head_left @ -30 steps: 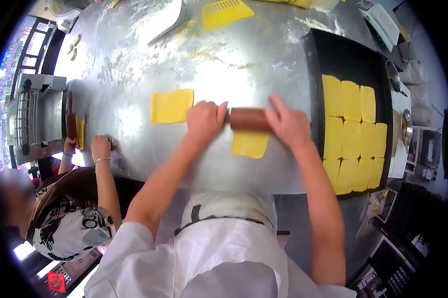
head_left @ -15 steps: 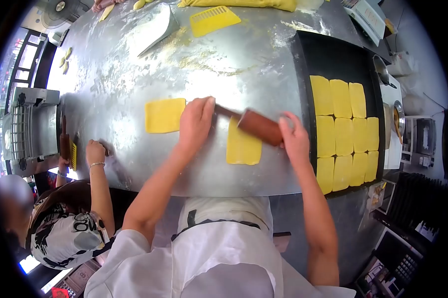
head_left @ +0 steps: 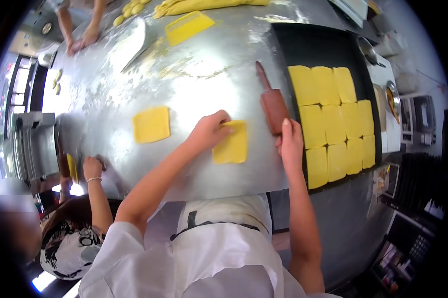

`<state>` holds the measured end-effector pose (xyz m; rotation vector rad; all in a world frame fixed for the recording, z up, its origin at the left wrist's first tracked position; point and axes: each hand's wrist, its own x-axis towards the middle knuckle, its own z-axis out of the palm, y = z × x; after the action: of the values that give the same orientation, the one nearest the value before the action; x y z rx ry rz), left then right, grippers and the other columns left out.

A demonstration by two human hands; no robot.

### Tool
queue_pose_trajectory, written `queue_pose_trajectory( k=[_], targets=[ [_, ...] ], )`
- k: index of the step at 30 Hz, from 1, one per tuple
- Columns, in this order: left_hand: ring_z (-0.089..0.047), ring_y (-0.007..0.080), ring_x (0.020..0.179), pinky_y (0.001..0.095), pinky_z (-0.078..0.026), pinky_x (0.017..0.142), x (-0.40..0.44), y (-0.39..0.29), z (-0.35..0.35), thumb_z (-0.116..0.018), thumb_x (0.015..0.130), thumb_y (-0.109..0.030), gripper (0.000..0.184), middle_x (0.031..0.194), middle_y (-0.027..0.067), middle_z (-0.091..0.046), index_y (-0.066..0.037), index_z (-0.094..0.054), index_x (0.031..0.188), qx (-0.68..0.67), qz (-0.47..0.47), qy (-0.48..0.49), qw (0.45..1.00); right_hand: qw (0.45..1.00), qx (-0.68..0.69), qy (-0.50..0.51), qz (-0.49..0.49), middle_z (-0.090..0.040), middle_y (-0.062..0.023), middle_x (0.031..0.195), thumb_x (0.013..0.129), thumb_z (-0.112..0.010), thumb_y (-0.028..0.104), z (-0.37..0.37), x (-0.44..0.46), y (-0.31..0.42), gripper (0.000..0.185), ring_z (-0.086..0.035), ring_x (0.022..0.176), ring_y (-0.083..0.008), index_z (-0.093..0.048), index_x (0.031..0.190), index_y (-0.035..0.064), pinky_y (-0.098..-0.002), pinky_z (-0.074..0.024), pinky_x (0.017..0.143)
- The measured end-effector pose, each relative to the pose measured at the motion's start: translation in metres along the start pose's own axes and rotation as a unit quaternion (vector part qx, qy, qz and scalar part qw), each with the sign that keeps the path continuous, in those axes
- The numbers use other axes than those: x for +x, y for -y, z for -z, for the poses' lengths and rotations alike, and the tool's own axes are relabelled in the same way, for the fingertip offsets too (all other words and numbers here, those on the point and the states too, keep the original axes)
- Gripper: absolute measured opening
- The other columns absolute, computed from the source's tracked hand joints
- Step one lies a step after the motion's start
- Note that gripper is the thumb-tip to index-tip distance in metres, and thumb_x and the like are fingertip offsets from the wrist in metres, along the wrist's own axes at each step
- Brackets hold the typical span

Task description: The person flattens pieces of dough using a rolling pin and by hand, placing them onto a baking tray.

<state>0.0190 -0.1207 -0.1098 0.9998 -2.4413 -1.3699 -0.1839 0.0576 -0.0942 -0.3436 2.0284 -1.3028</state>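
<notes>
My left hand (head_left: 212, 131) is closed at the upper left corner of a rectangular yellow dough sheet (head_left: 232, 148), thumb over its top edge. The sheet lies on the metal table in front of me. A brown wooden rolling pin (head_left: 274, 107) stretches away from my right hand (head_left: 290, 144), which grips its near end, with the thumb along the barrel. The pin's far handle points toward the back of the table. To the left of my left hand, a second dough sheet (head_left: 152, 124) lies flat on the table.
A black tray (head_left: 315, 42) on the right holds rows of dough sheets. Farther back are a yellow scraper (head_left: 189, 28), a white sheet-like scoop (head_left: 129, 47) and a long dough roll (head_left: 209, 5). Co-workers' hands (head_left: 90, 35) are at the back left; another person (head_left: 77, 243) is at the left.
My left hand has let go of the rolling pin's handle and taken the dough sheet's corner. My right hand has swung the pin to the right, off the dough, beside the tray.
</notes>
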Motion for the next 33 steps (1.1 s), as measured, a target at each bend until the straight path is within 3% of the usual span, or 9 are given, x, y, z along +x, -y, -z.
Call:
queue_pose_trajectory(
  k=[6,8,10,13,20,24,27,31,33],
  targets=[
    [-0.071,0.0241,0.081,0.0364,-0.057,0.076,-0.042,-0.092,0.025,-0.082,0.091,-0.013,0.021,0.094,0.014,-0.075,-0.002,-0.069,0.103,-0.062,0.042,-0.013,0.997,0.957,-0.205,0.013,0.205,-0.069,-0.0292,0.124,0.097,-0.076,0.028,0.032,-0.032,0.008,0.055,-0.066,0.114,-0.0482,-0.057,0.14,-0.0013,-0.0487,-0.0541,0.097],
    [-0.071,0.0267,0.081,0.0376,-0.057,0.075,-0.049,-0.138,0.032,-0.082,0.089,-0.011,0.02,0.094,0.0145,-0.074,-0.003,-0.069,0.103,-0.082,0.065,0.001,0.994,0.988,-0.09,0.057,0.108,-0.066,-0.0168,0.136,0.103,-0.072,0.025,0.038,-0.056,0.017,0.054,-0.064,0.122,-0.0265,-0.053,0.15,0.0042,-0.0372,-0.0513,0.104],
    [-0.071,0.0261,0.081,0.0372,-0.057,0.073,-0.049,-0.15,0.01,-0.083,0.088,-0.007,0.02,0.094,0.0126,-0.072,-0.003,-0.069,0.102,-0.033,-0.083,-0.062,0.994,0.976,0.169,0.125,-0.049,-0.066,-0.014,0.138,0.111,-0.058,0.043,0.041,-0.078,0.04,0.053,-0.064,0.125,-0.0272,-0.054,0.149,0.0052,-0.0377,-0.0521,0.105],
    [-0.07,0.0335,0.084,0.0416,-0.058,0.073,-0.034,-0.179,-0.024,-0.083,0.08,-0.002,0.028,0.095,0.0118,-0.069,-0.004,-0.067,0.103,0.018,-0.263,-0.105,0.959,0.819,0.49,0.212,-0.209,-0.066,-0.0088,0.138,0.111,-0.044,0.058,0.051,-0.07,0.05,0.064,-0.064,0.126,-0.0232,-0.054,0.15,0.0083,-0.038,-0.0498,0.107],
    [-0.072,0.0357,0.099,0.0437,-0.059,0.086,0.006,-0.222,-0.084,-0.084,0.084,-0.011,0.032,0.109,0.0136,-0.074,-0.005,-0.072,0.112,-0.017,-0.326,-0.037,0.944,0.839,0.511,0.116,-0.146,-0.063,-0.0119,0.146,0.114,-0.044,0.043,0.118,-0.035,0.042,0.054,-0.06,0.135,-0.0267,-0.052,0.152,0.0054,-0.0441,-0.0481,0.113],
    [-0.072,0.0256,0.113,0.0375,-0.057,0.099,0.081,-0.217,-0.105,-0.074,0.101,-0.023,0.04,0.122,0.0123,-0.074,-0.003,-0.065,0.135,-0.172,-0.082,-0.034,0.981,0.803,0.545,0.082,-0.225,-0.062,-0.0131,0.148,0.111,-0.053,0.034,0.169,-0.004,0.046,0.049,-0.058,0.138,-0.0295,-0.054,0.15,0.0044,-0.0472,-0.047,0.115],
    [-0.071,0.022,0.114,0.0353,-0.057,0.1,0.16,-0.22,-0.127,-0.064,0.109,-0.033,0.044,0.125,0.0115,-0.073,-0.002,-0.061,0.14,-0.284,0.243,0.199,0.906,0.774,0.59,0.122,-0.194,-0.061,-0.0132,0.149,0.108,-0.057,0.028,0.2,0.036,0.041,0.047,-0.058,0.138,-0.0297,-0.054,0.148,0.003,-0.049,-0.0475,0.114],
    [-0.072,0.0162,0.101,0.0318,-0.058,0.091,0.22,-0.239,-0.153,-0.068,0.107,-0.036,0.04,0.114,0.006,-0.074,-0.005,-0.066,0.132,-0.474,0.299,0.34,0.755,0.794,0.574,0.131,-0.148,-0.06,-0.0147,0.149,0.106,-0.059,0.021,0.234,0.083,0.048,0.046,-0.06,0.136,-0.0303,-0.054,0.148,0.0009,-0.0475,-0.0479,0.114],
    [-0.071,0.0144,0.097,0.0294,-0.057,0.087,0.246,-0.243,-0.169,-0.073,0.104,-0.03,0.035,0.111,0.0041,-0.074,-0.005,-0.068,0.129,-0.423,0.255,0.317,0.809,0.829,0.534,0.13,-0.103,-0.062,-0.015,0.145,0.105,-0.061,0.016,0.25,0.103,0.053,0.047,-0.063,0.131,-0.0284,-0.053,0.148,-0.001,-0.0442,-0.0515,0.11]
  ],
)
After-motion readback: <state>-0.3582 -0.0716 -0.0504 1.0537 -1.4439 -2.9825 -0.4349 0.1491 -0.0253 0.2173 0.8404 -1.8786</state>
